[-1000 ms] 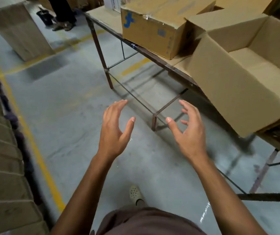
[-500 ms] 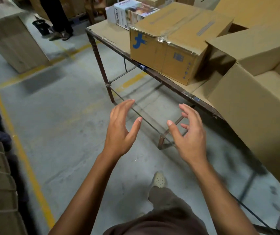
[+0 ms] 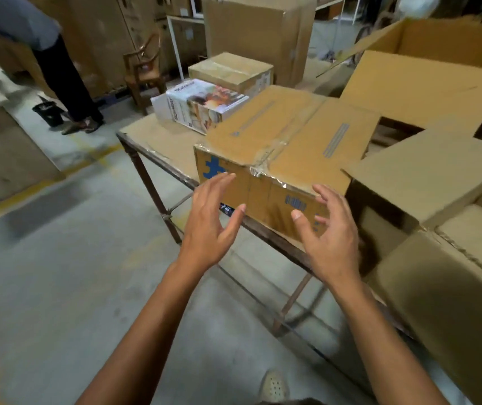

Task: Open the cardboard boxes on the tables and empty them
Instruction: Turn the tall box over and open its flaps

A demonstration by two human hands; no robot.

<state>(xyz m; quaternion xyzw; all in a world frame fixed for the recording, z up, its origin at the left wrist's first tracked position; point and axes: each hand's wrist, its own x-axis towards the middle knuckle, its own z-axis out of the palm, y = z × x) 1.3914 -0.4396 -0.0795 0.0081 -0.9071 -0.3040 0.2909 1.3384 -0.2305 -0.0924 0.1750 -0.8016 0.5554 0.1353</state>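
Fingers spread, gripping nothing: left hand (image 3: 209, 226) and right hand (image 3: 332, 238) were poised just before the taped brown cardboard box with blue logo (image 3: 280, 159), at the near edge of the brown metal-framed table (image 3: 158, 138). Risk: tape resists, box slides off. Half a second earlier, hands hovered over floor, box farther.

You have two hands, left (image 3: 209, 226) and right (image 3: 332, 238), up, one taped box (image 3: 286, 147) before you, two open boxes (image 3: 426, 89) (image 3: 444, 229) beside it (flaps up), one printed carton (image 3: 201, 105), one chair (image 3: 143, 70), one table (image 3: 164, 135).
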